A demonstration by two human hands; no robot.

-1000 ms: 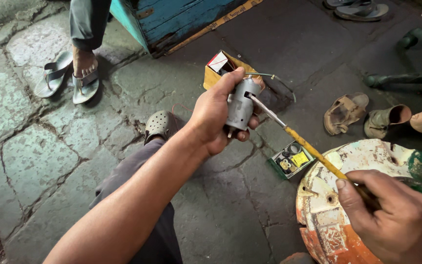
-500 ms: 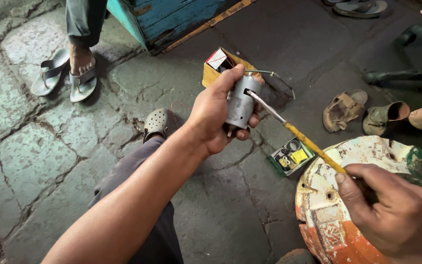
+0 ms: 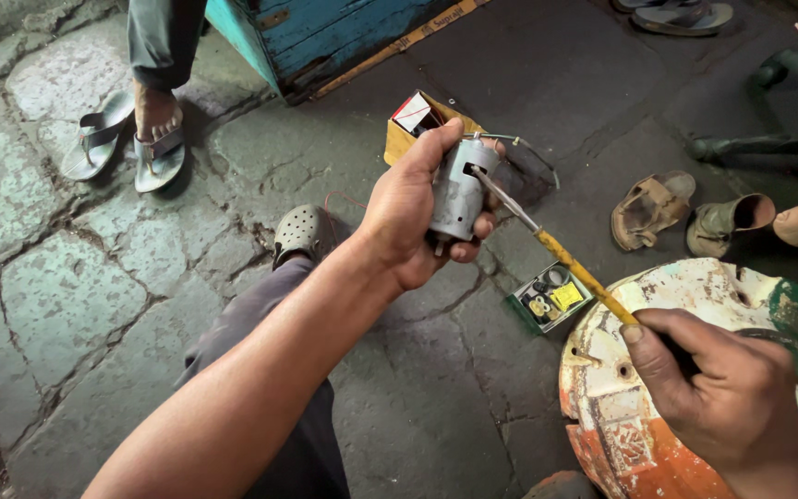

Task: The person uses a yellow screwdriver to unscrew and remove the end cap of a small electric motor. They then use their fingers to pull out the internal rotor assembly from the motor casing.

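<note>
My left hand (image 3: 408, 217) grips a small grey metal motor (image 3: 459, 192), held upright above the stone floor. My right hand (image 3: 727, 393) holds a screwdriver with a yellow handle (image 3: 584, 274); its metal shaft (image 3: 507, 199) runs up and left, and the tip rests against the upper side of the motor. Thin wires (image 3: 524, 148) loop out from behind the motor. My right hand hovers over a worn round painted object (image 3: 658, 444) in white, orange and green.
A small open green box of parts (image 3: 549, 298) lies on the floor below the motor. A yellow carton (image 3: 408, 125) sits behind it. Worn sandals (image 3: 648, 211) and shoes lie at right, a grey clog (image 3: 299, 231) covers my foot, another person's sandalled feet (image 3: 154, 134) stand top left beside a blue wooden box (image 3: 325, 32).
The view has drifted slightly; both hands keep the same grip, and the screwdriver tip stays at the motor's upper side.
</note>
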